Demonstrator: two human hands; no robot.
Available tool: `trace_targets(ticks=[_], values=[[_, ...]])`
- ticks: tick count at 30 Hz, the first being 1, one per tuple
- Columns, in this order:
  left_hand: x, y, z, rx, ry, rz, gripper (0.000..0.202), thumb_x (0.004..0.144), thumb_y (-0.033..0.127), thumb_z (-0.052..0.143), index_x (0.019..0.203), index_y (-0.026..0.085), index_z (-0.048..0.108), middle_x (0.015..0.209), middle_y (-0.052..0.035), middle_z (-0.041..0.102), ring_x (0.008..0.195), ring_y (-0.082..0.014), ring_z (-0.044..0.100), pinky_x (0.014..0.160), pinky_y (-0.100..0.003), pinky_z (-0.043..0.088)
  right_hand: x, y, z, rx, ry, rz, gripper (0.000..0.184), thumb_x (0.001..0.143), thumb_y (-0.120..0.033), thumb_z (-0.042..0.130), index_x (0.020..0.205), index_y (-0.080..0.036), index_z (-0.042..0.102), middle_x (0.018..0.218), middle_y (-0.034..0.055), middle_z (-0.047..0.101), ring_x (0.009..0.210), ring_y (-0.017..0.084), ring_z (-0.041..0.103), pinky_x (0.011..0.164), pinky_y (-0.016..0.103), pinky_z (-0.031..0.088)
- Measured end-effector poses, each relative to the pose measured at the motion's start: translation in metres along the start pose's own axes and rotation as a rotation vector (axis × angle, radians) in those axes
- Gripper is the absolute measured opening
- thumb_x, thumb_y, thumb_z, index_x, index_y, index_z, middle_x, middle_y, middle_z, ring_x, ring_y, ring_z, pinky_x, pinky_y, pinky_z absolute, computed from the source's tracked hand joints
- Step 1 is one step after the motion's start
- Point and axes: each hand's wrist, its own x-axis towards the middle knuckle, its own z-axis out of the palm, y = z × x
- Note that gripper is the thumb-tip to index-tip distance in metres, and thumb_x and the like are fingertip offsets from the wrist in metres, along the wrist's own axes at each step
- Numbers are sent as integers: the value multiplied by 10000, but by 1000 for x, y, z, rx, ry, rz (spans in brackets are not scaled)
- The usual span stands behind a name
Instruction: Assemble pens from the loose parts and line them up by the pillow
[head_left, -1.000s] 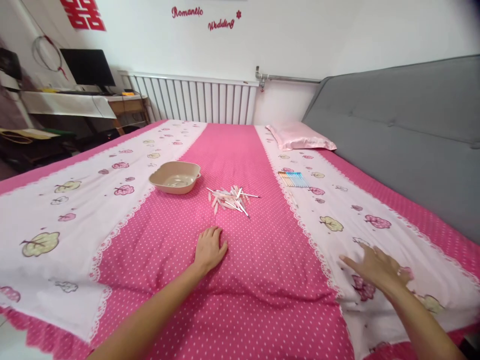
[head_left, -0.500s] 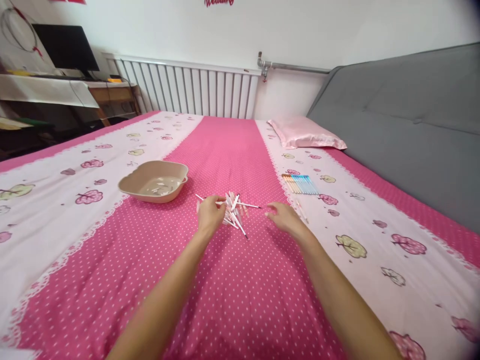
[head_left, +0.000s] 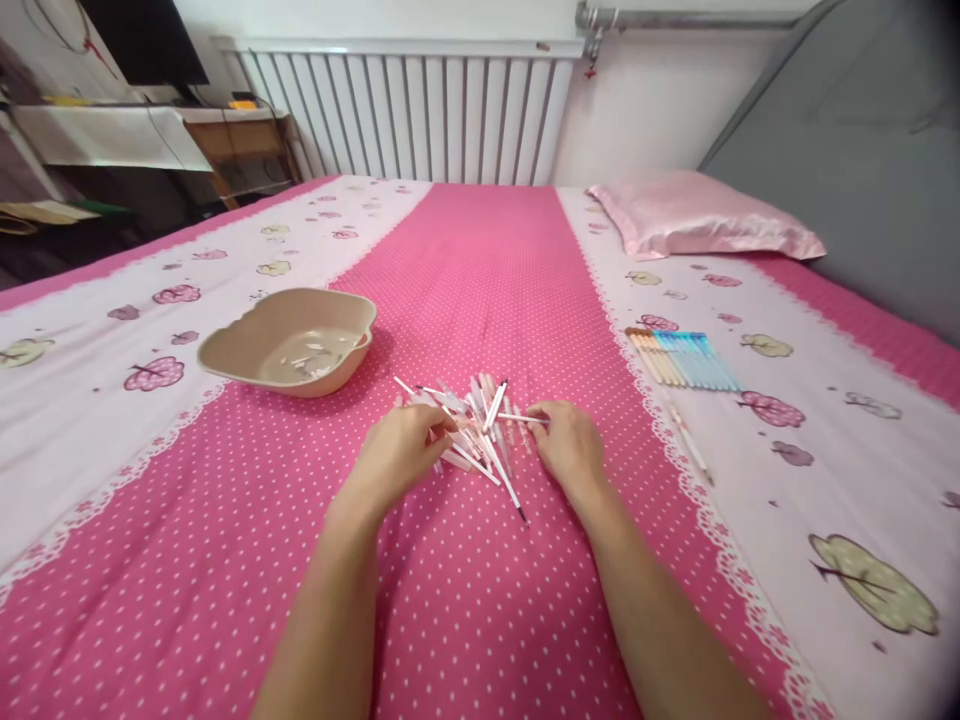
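A loose pile of slim white and pink pens (head_left: 480, 462) lies on the pink dotted bedspread in front of me, several with dark tips. My left hand (head_left: 401, 448) is at the pile's left side, thumb and fingers curled together; what they hold, if anything, is hidden. On the right, the fingertips of my right hand (head_left: 574, 448) are closed on the dark end of a white pen (head_left: 517, 417) that sticks out of the pile. Further right lies a neat row of pens (head_left: 682, 362), brown-orange to blue, with a single pale pen (head_left: 690, 440) below it.
A beige basin (head_left: 281, 382) with small whitish pieces inside stands left of the pile. A pink pillow (head_left: 697, 212) lies at the back right against a grey headboard (head_left: 847, 130). Behind the bed are a white radiator (head_left: 420, 110) and a desk with a monitor (head_left: 146, 40).
My right hand has moved in to the pile and closed on the end of a pen. My left hand stays at the pile's left side. The view has tilted down and come closer.
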Motion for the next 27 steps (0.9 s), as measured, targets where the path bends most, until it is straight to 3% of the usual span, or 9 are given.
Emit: trace_targets(ticks=[5,12,16,20,27], values=[[0,-10,5,8,-169,91,212,661,111,534,798,187,677,820,-31,687,762,-177,607,685,-266,438,0,-7,-7,-70,35,25,194,842,-176,528,845,-228,716,862,47,705,775,223,647,598,287,412],[7,-13,17,-134,-151,84,114,674,224,613,770,185,661,697,-11,649,653,-160,575,648,-262,436,0,-5,-34,219,115,3,138,797,-217,588,867,-208,707,784,25,718,674,181,647,641,285,463],[3,-9,11,-275,-152,122,139,673,321,674,683,184,652,589,25,594,575,-121,520,613,-235,409,1,-2,-42,378,221,-30,144,762,-242,600,847,-187,702,779,34,714,632,176,632,666,314,485],[-1,-7,1,-347,-121,136,88,676,237,637,722,165,652,630,16,596,581,-111,510,558,-218,385,3,-1,-41,588,252,-43,174,756,-248,604,877,-155,686,796,56,703,678,178,633,683,320,496],[-2,3,6,-876,-78,95,181,685,236,660,822,148,581,811,-60,670,693,-151,605,572,-241,426,-1,-12,-44,972,258,-83,201,761,-269,638,923,-151,652,858,55,688,794,168,634,760,330,490]])
